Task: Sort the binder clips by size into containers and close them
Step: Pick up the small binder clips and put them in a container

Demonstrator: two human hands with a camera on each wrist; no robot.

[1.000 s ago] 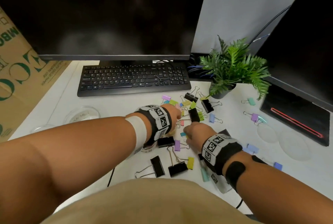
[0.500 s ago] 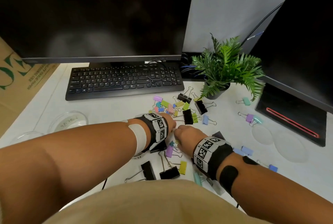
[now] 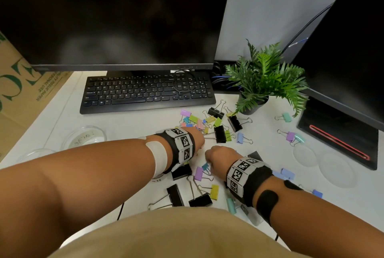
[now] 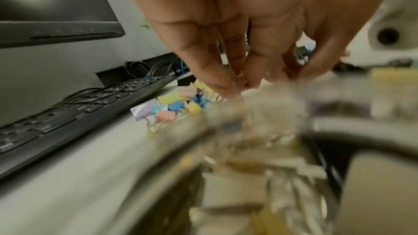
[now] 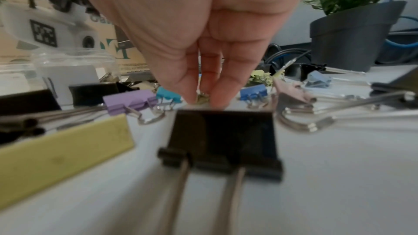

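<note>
Binder clips (image 3: 209,121) unmoved — both hands drawn nearer

We record an office desk: a white desktop (image 3: 128,124) carrying a black keyboard (image 3: 145,91), a large dark monitor (image 3: 116,16) behind it and a second screen (image 3: 349,50) at the right. We also list a grey partition panel (image 3: 270,12), a small potted fern (image 3: 264,79), a printed cardboard box (image 3: 22,91) at the left, and scattered binder clips (image 3: 199,122).
</note>
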